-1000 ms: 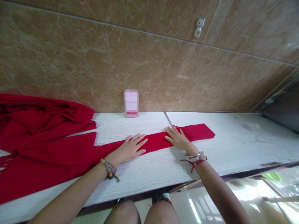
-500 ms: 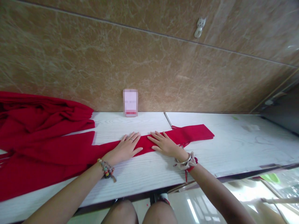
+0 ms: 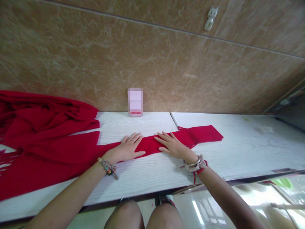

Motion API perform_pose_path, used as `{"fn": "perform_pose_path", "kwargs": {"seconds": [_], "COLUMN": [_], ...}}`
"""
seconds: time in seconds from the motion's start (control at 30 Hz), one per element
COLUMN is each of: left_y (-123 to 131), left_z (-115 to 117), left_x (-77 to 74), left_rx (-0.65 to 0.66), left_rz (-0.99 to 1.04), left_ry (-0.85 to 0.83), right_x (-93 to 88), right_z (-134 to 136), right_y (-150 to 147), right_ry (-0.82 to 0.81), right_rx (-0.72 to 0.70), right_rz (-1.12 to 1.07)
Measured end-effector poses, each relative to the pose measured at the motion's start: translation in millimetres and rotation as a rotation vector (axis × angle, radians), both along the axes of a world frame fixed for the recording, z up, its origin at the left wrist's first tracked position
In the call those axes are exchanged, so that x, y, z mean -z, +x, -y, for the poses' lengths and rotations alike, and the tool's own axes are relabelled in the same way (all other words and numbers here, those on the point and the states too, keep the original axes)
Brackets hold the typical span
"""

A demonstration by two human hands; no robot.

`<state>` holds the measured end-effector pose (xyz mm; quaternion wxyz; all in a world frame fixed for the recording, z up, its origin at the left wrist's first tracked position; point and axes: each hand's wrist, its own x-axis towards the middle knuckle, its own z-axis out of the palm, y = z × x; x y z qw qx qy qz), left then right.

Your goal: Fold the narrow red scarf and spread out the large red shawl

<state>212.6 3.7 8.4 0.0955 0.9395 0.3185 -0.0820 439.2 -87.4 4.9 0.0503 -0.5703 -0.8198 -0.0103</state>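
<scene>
Cloth (image 3: 150, 145) runs as a red strip, left to right, along the white table (image 3: 147, 178) in my head view. My left hand (image 3: 126, 149) and right hand (image 3: 174, 147) lie flat and splayed on it, gripping nothing. I judge this smoothing; next calls for even pressure.

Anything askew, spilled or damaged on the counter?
No spill or damage shows. The red cloth at left lies bunched, unlike the flat red strip under the left hand and right hand. Loose fringe pokes past the strip's far edge, breaking its neat line.
</scene>
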Motion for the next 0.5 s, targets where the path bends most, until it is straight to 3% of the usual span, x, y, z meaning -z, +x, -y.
{"fn": "perform_pose_path", "kwargs": {"seconds": [0.2, 0.5], "left_y": [-2, -5], "left_z": [1, 1], "left_x": [-5.2, -15.5], "left_rx": [-0.01, -0.012], "left_rz": [-0.022, -0.057], "left_ry": [-0.029, -0.14], "right_x": [-5.4, -13.7], "right_z": [-1, 5], "right_y": [-5, -10], "right_ry": [-0.111, -0.197], "right_rx": [-0.185, -0.225], "right_rz": [0.02, 0.007]}}
